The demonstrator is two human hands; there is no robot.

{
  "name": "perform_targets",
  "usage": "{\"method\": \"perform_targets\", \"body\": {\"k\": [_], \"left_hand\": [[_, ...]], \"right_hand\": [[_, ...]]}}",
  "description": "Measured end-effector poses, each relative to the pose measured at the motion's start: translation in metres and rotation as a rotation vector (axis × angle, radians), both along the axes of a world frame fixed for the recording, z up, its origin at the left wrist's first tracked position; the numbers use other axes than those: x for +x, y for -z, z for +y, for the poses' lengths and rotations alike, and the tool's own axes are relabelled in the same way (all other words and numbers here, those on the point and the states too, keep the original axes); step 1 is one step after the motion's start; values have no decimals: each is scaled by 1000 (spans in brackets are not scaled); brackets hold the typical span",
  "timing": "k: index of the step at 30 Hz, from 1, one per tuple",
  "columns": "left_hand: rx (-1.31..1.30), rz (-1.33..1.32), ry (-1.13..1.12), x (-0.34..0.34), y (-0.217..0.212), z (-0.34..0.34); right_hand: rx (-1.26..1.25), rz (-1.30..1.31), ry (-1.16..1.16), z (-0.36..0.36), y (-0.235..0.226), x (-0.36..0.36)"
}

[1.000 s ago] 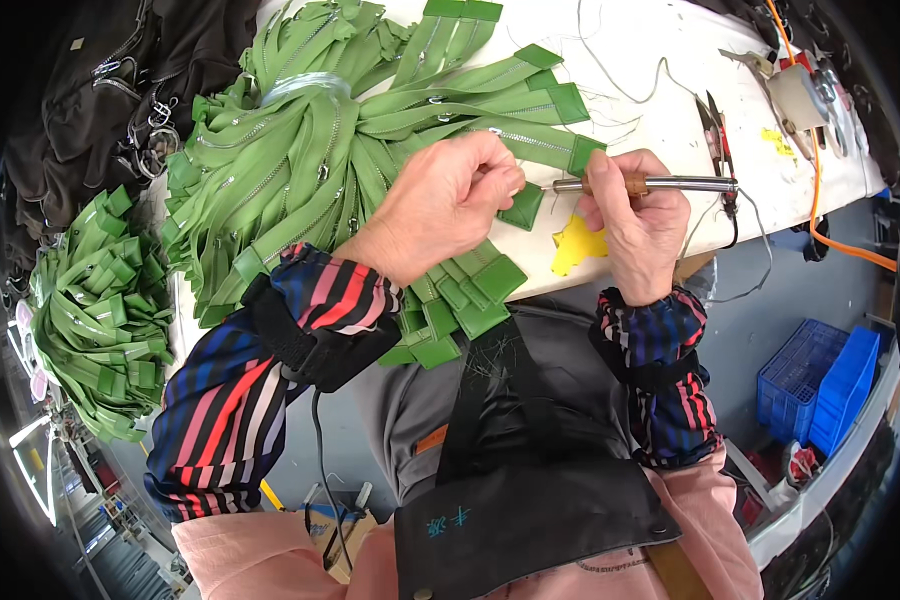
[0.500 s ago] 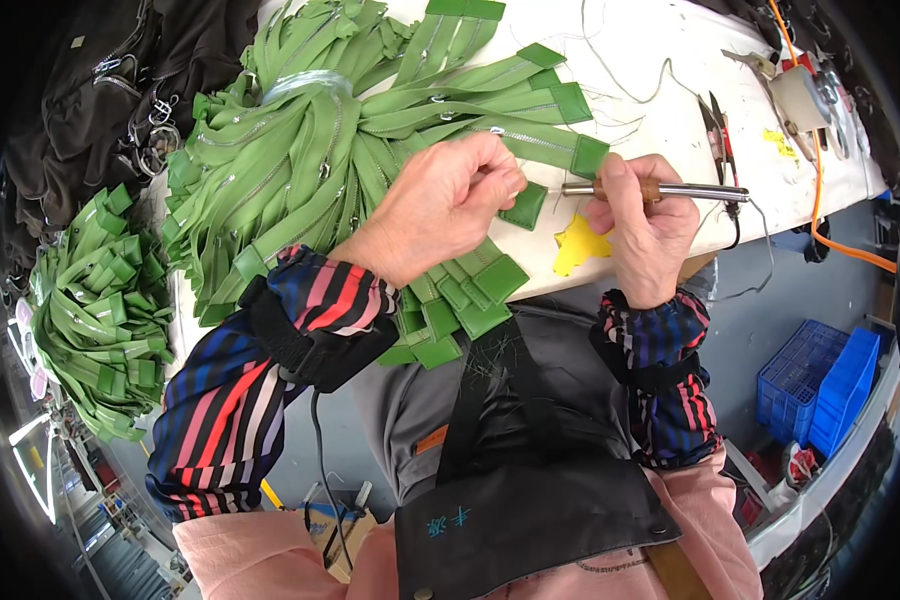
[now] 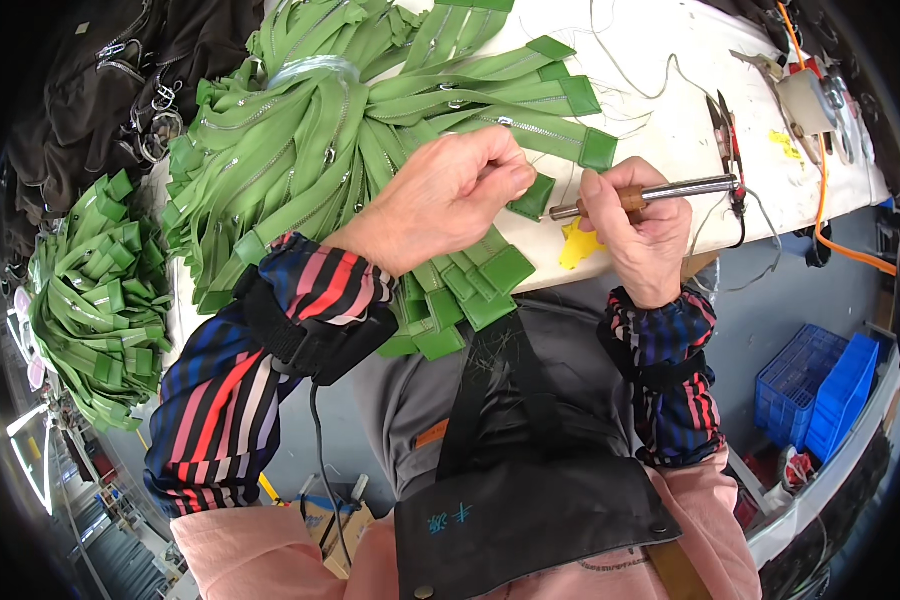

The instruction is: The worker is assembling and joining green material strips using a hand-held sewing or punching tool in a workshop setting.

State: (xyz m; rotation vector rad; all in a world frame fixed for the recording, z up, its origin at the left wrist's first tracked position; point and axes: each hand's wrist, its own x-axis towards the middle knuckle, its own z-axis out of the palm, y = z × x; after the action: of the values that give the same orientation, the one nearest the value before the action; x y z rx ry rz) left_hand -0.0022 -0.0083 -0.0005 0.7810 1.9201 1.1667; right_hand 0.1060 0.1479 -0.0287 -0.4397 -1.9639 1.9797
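Observation:
My left hand [image 3: 445,190] is closed in a pinch on a green zipper strip, whose green end tab [image 3: 535,198] sticks out past the fingertips. In my right hand [image 3: 642,235] is a slim metal pen-shaped tool [image 3: 692,187] with a brown grip. Its left tip is close to the tab's corner; whether they touch I cannot tell. Beneath and behind my left hand lies a large tied bundle of green zippers [image 3: 300,150], with several tabbed ends fanned to the right and more tabs [image 3: 480,290] hanging by the table edge.
A smaller zipper bundle [image 3: 105,300] lies at the left, below dark garments [image 3: 60,110]. Yellow scrap [image 3: 578,245], thin cord and loose threads lie on the white table [image 3: 660,130]. Snips [image 3: 725,140] and an orange cable [image 3: 822,200] are at right; blue crates [image 3: 800,385] stand below.
The right-hand tool has moved slightly left, its tip now nearer the tab, and its rear end has tilted up. My left hand still pinches the zipper strip.

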Motion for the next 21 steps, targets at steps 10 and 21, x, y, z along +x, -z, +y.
{"method": "perform_targets", "body": {"k": [10, 21], "left_hand": [[11, 16, -3, 1, 1, 2], [32, -2, -6, 0, -4, -10]], "right_hand": [[18, 8, -19, 2, 2, 0], [-33, 80, 19, -3, -1, -1]]}}
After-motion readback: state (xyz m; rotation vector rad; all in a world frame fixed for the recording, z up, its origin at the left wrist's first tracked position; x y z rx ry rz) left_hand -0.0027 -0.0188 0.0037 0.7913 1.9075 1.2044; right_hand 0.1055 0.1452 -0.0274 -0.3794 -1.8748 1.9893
